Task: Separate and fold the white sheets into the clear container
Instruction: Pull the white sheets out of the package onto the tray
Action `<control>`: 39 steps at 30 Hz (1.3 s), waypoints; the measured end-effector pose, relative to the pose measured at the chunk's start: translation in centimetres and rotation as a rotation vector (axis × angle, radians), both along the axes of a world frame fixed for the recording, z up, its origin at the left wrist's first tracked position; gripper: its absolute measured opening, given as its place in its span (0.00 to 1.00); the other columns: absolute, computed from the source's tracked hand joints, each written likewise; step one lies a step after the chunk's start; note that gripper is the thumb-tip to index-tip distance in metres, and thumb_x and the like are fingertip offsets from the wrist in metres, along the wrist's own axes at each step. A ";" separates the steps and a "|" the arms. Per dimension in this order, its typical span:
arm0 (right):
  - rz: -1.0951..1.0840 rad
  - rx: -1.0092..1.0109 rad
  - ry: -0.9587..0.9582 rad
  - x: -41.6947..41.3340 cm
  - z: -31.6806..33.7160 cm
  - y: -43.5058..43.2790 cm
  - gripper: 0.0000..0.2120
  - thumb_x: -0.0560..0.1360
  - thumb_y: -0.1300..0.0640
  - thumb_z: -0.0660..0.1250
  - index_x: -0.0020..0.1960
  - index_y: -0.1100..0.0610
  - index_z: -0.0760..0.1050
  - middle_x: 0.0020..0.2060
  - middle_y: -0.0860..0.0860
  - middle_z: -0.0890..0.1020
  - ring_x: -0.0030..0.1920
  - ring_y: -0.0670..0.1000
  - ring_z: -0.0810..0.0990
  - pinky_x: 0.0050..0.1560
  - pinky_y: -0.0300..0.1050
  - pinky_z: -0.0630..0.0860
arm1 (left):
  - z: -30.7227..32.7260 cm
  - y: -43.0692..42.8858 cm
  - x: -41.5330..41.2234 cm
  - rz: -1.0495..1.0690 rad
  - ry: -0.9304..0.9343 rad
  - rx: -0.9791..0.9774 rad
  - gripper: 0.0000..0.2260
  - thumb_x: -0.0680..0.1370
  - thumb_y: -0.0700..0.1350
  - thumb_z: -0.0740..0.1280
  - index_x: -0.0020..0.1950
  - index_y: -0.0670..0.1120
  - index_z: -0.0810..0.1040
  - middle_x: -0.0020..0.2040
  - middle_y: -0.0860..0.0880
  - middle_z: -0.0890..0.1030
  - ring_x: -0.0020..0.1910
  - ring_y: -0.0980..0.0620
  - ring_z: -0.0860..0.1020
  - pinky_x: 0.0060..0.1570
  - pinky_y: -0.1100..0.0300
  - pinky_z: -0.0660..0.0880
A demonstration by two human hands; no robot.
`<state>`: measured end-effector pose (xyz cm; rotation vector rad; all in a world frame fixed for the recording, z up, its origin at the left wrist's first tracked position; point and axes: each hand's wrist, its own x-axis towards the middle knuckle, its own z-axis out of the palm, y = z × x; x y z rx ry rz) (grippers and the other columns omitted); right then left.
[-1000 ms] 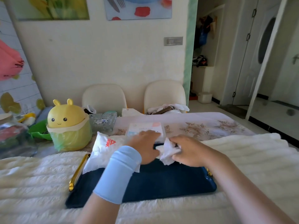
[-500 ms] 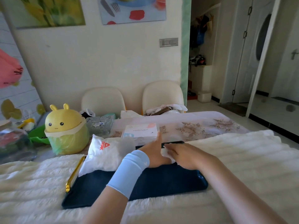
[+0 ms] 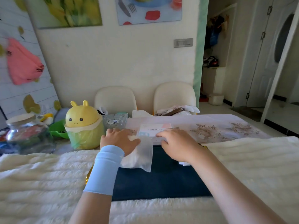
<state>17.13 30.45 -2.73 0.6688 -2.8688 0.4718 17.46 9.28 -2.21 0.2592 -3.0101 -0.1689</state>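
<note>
Left hand (image 3: 120, 140) palm down, fingers spread and fairly straight, lying flat on the far end of the pack of white sheets (image 3: 140, 156); nothing pinched, grip wide. Light blue sleeve (image 3: 105, 168) covers that wrist. The pack is translucent plastic and sits at the far left corner of the dark blue tray (image 3: 161, 180), its near end hanging loose over the tray floor. Right hand (image 3: 175, 143) also palm down, fingers stretched out toward the left and touching the near edge of the clear container (image 3: 148, 132); fingers look straight, nothing visibly held, though I cannot tell what is under the palm. The container has a pale pink-and-blue label on top and stands on the table just beyond the tray's far edge, between my two hands. A small bit of white sheet (image 3: 182, 163) shows under my right wrist at the tray's right edge. Gold handle (image 3: 88, 175) on the tray's left edge, mostly hidden by my arm. The tray lies on a white fluffy cloth (image 3: 40, 175) over the near part of the table. Yellow bunny bin (image 3: 84, 125) with a green bag is left of my left hand, near it but apart. Glass jar (image 3: 24, 131) at the table's left edge, green bowl (image 3: 58, 130) between jar and bin.
</note>
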 end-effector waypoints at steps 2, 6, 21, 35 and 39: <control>0.005 -0.060 -0.030 -0.2 -0.1 -1.7 0.19 0.82 0.57 0.56 0.71 0.48 0.74 0.70 0.48 0.76 0.68 0.53 0.74 0.66 0.50 0.73 | -0.4 -1.1 -0.3 -0.042 -0.029 0.119 0.27 0.78 0.65 0.59 0.74 0.58 0.67 0.76 0.48 0.66 0.75 0.43 0.60 0.71 0.49 0.61; 0.019 -0.224 0.019 -1.0 -0.7 -4.1 0.20 0.81 0.60 0.58 0.72 0.48 0.73 0.71 0.45 0.73 0.67 0.49 0.73 0.64 0.48 0.73 | -0.7 -2.3 -0.7 -0.111 0.019 0.341 0.23 0.80 0.59 0.62 0.73 0.53 0.68 0.70 0.48 0.74 0.67 0.45 0.72 0.64 0.53 0.69; 0.077 -0.510 -0.266 -2.8 -1.7 -6.1 0.21 0.80 0.45 0.63 0.73 0.43 0.69 0.67 0.39 0.74 0.66 0.43 0.73 0.65 0.44 0.70 | -0.3 -3.2 -1.1 -0.082 0.091 0.585 0.07 0.77 0.51 0.68 0.44 0.49 0.83 0.37 0.49 0.79 0.37 0.49 0.75 0.34 0.60 0.68; -0.018 -0.759 0.140 -3.3 -2.5 -4.7 0.04 0.74 0.57 0.74 0.44 0.48 0.86 0.41 0.41 0.84 0.42 0.41 0.81 0.48 0.41 0.78 | 0.8 0.3 0.0 -0.244 0.075 0.513 0.11 0.81 0.54 0.62 0.55 0.49 0.78 0.52 0.51 0.79 0.52 0.49 0.77 0.48 0.59 0.71; -0.032 -0.573 0.203 -3.1 -2.3 -4.6 0.05 0.78 0.54 0.70 0.49 0.47 0.85 0.44 0.40 0.84 0.45 0.41 0.80 0.50 0.45 0.78 | 0.1 0.9 -0.3 -0.207 0.120 0.425 0.18 0.82 0.47 0.62 0.32 0.46 0.72 0.31 0.50 0.72 0.32 0.51 0.69 0.30 0.61 0.63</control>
